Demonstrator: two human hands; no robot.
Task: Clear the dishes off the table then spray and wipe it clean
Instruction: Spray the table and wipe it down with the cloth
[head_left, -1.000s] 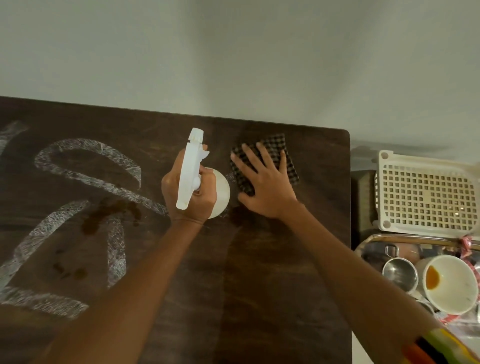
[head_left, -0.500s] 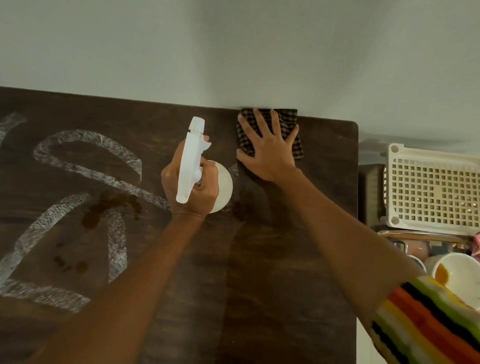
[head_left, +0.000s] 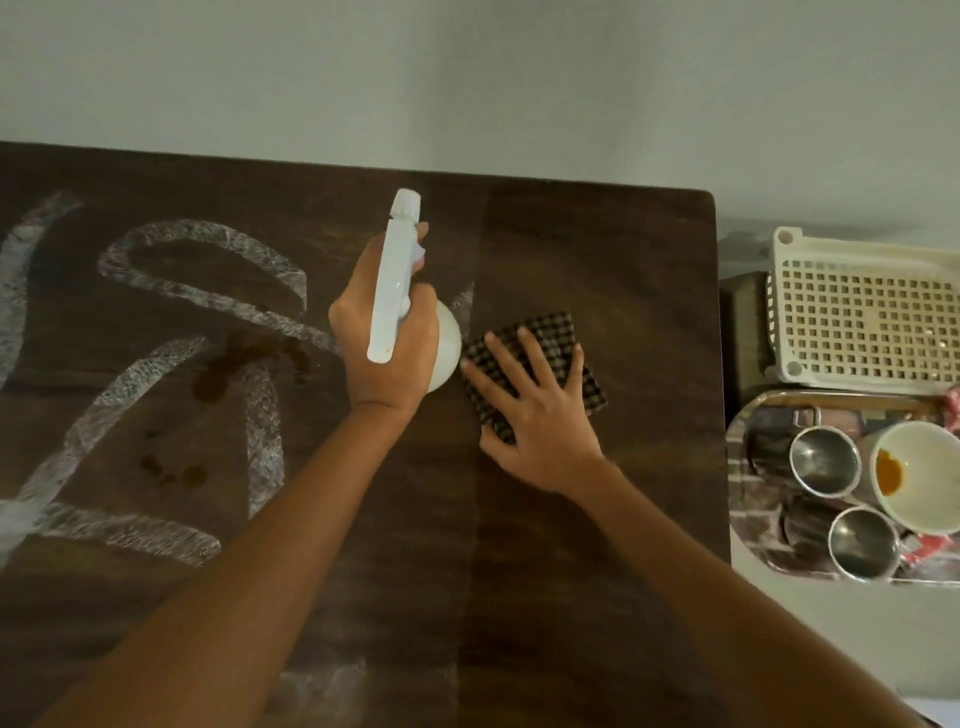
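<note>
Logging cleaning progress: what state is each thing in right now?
spray bottle: gripped by left hand, above table.
cloth: flat on table, pressed under right hand.
table: right part wiped; left part white-streaked, brown-stained.
bowl: on tray beside table, orange residue inside.
metal cups: on tray, empty.

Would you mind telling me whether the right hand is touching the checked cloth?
Touching. The head view shows the right hand lying flat on the checked cloth, straight fingers spread across it.

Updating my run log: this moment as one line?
left hand grips spray bottle | right hand presses checked cloth on table | brown stains unwiped
</note>
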